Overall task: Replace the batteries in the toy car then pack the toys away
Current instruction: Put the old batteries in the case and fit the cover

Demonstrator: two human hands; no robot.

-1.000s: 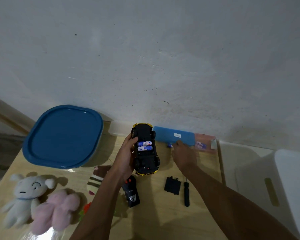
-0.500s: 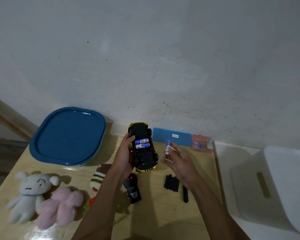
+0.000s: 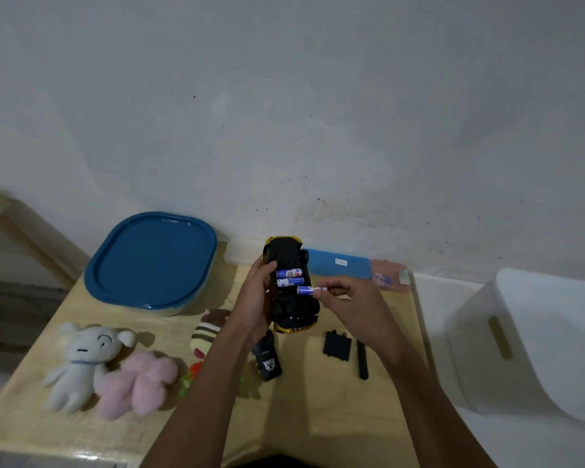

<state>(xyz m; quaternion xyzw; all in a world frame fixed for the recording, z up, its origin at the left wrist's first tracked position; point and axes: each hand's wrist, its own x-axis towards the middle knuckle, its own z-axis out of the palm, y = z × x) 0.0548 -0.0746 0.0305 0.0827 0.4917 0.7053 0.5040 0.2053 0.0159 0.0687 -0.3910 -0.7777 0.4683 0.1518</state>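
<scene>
A black and gold toy car [image 3: 291, 305] is held upside down above the wooden table [image 3: 318, 413], with my left hand [image 3: 255, 298] gripping its left side. Its open battery bay shows two blue batteries [image 3: 289, 278] lying crosswise. My right hand [image 3: 348, 300] pinches a third blue battery [image 3: 306, 290] by its right end and holds it level at the bay, just below the other two. The black battery cover [image 3: 336, 346] and a black screwdriver [image 3: 362, 359] lie on the table below my right hand.
A blue-lidded tub [image 3: 149, 261] stands at the back left. A white plush [image 3: 81, 359], a pink plush [image 3: 137, 383] and a striped plush [image 3: 205, 332] lie at the left. A black remote [image 3: 267, 361] lies under my left forearm. A blue case [image 3: 338, 265] and a battery pack [image 3: 385, 276] lie by the wall. A white bin [image 3: 534, 339] stands right.
My right hand picked a battery up from beside the blue case, carried it left and turned it level at the car's open bay. My left hand kept hold of the car.
</scene>
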